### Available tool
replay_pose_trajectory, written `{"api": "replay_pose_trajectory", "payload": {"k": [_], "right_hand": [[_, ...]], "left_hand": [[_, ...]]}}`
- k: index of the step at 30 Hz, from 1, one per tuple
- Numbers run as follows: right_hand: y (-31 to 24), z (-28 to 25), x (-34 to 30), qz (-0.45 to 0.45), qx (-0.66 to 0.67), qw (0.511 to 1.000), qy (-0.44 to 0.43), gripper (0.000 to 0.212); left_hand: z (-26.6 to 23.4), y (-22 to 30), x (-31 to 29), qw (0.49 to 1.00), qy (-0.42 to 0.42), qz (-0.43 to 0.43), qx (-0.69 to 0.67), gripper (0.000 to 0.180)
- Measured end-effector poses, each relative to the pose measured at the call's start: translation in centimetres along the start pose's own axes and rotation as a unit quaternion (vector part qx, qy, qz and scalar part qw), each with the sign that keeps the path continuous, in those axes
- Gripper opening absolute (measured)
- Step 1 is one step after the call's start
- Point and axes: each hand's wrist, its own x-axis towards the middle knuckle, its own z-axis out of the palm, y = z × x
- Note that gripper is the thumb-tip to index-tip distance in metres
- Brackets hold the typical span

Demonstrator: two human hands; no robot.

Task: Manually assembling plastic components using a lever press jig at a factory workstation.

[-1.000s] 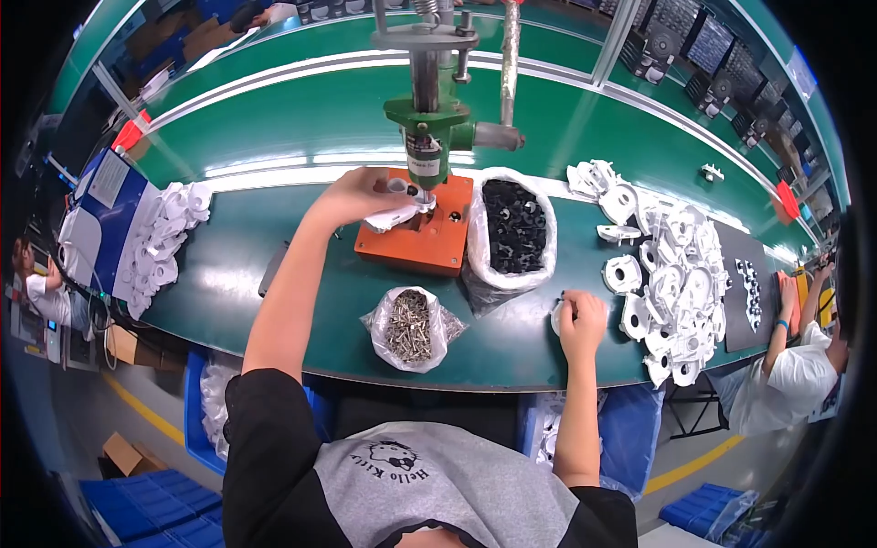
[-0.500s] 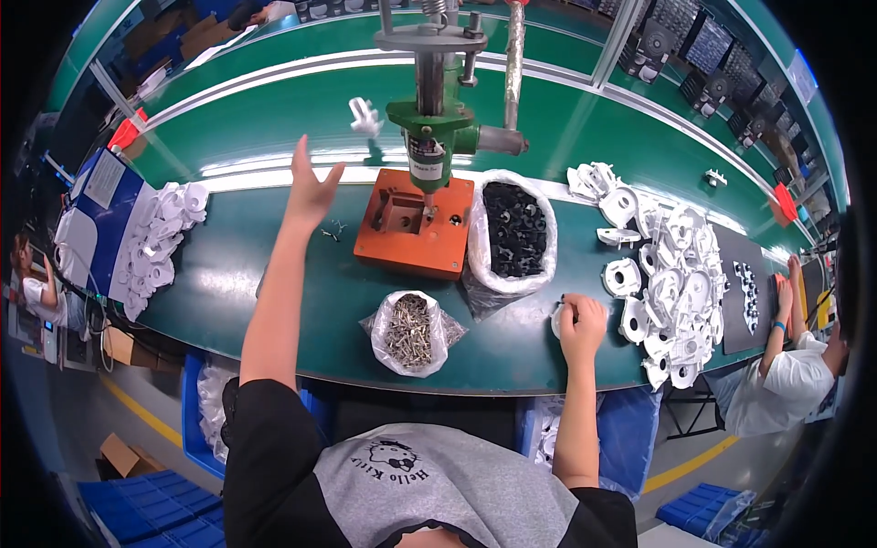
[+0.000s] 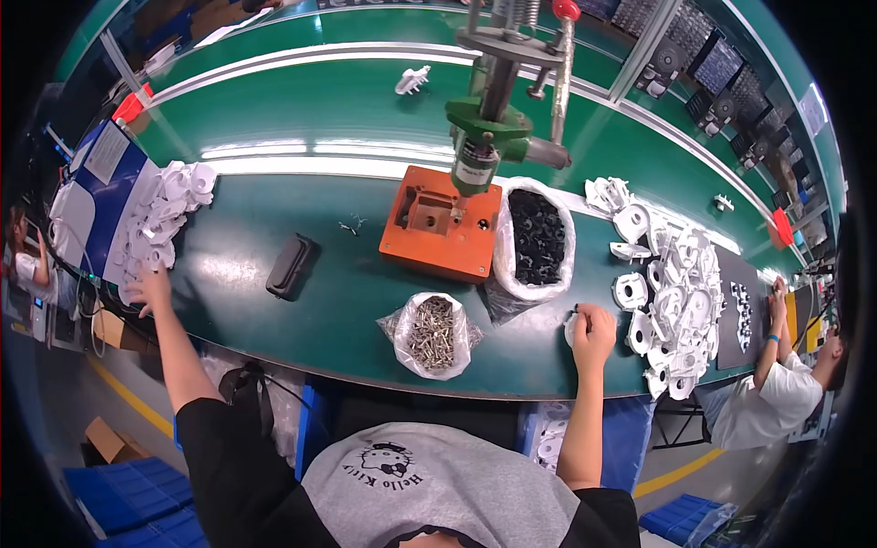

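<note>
My left hand [image 3: 152, 290] reaches to the near end of a heap of white plastic parts [image 3: 163, 219] at the far left. Its fingers are spread at the lowest parts, and nothing shows in its grip. My right hand [image 3: 595, 331] rests low over the table on the right with its fingers curled. Under those fingers, the edge of a round white plastic part [image 3: 570, 331] shows; the rest of it is hidden. Between my arms stand an orange fixture block [image 3: 438, 251] under a green press [image 3: 484, 128], a bag of metal pins [image 3: 433, 338] and a bag of small black parts [image 3: 537, 237].
A black case [image 3: 291, 267] and a few loose pins [image 3: 351, 225] lie left of the block. White housings [image 3: 676, 301] are piled at right. Beyond the table runs a green conveyor belt [image 3: 301, 110], carrying a white part [image 3: 413, 80]. A co-worker [image 3: 776, 388] sits at far right.
My left hand has swung from the conveyor edge to the left heap, uncovering the black case. The white part on the belt lies farther off. My right hand has stayed on its part.
</note>
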Motion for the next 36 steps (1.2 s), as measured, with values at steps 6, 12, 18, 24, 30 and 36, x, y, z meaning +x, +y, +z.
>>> {"api": "replay_pose_trajectory", "payload": {"k": [6,12,18,24,30,36], "right_hand": [[-0.1,0.1,-0.1,-0.019,0.001,1.000,-0.016,0.006],[0.0,0.1,-0.3,-0.023,-0.030,0.999,-0.017,0.006],[-0.1,0.0,-0.3,-0.038,-0.035,0.998,-0.036,0.006],[-0.6,-0.5,-0.1,-0.039,-0.037,0.996,-0.073,0.009],[-1.2,-3.5,0.2,-0.006,-0.014,0.983,-0.183,0.039],[-1.8,-5.6,-1.7,0.062,-0.095,0.950,-0.291,0.073]], "left_hand": [[2.7,-4.8,2.8,0.989,-0.143,-0.006,-0.045,0.079],[5.0,-2.5,1.1,0.994,-0.104,-0.040,-0.015,0.091],[4.4,-2.3,1.8,0.985,-0.057,0.142,-0.077,0.089],[4.5,-1.4,1.7,0.957,-0.135,0.224,-0.123,0.077],[-1.3,0.3,-8.2,0.918,0.004,0.363,-0.159,0.055],[-6.2,0.7,-12.5,0.845,-0.155,0.286,-0.425,0.037]]}}
